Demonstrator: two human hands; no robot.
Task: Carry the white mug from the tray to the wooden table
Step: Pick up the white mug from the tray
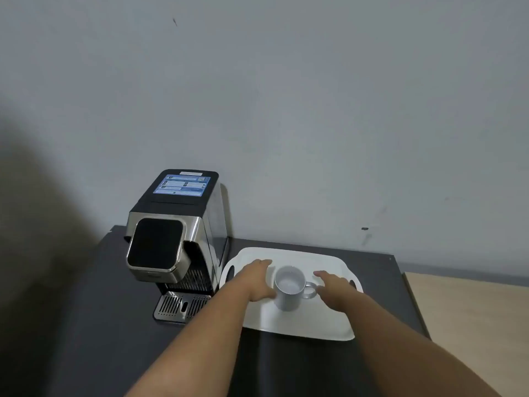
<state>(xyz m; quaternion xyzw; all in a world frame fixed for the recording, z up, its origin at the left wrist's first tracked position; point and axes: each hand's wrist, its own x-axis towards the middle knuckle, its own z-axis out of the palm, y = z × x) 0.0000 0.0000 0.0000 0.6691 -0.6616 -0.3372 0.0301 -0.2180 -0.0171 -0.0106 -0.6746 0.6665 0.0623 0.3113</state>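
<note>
White mug [289,287] stands upright on the white tray [300,322], roughly at the tray's centre, with its handle pointing toward your right side. The tray lies flat on a dark counter [114,339], with cut-out grips at its left and right ends. Your left hand [256,277] is positioned just beside the mug's left wall, fingers extended and loosely spread; the thumb side lies close against the mug body, though firm contact cannot be confirmed. Your right hand [333,285] is positioned just beside the mug's handle, fingers extended forward and loosely apart, palm down. Neither hand is closed around the mug. Both forearms reach in from the lower edge of the view and converge on the tray.

A coffee machine [174,242] with a lit blue screen on top stands on the counter directly left of the tray, its drip grille facing you. The wooden table [472,325], light in colour, adjoins the counter on your right side, well apart from the mug. A grey wall [286,110] rises behind the counter
</note>
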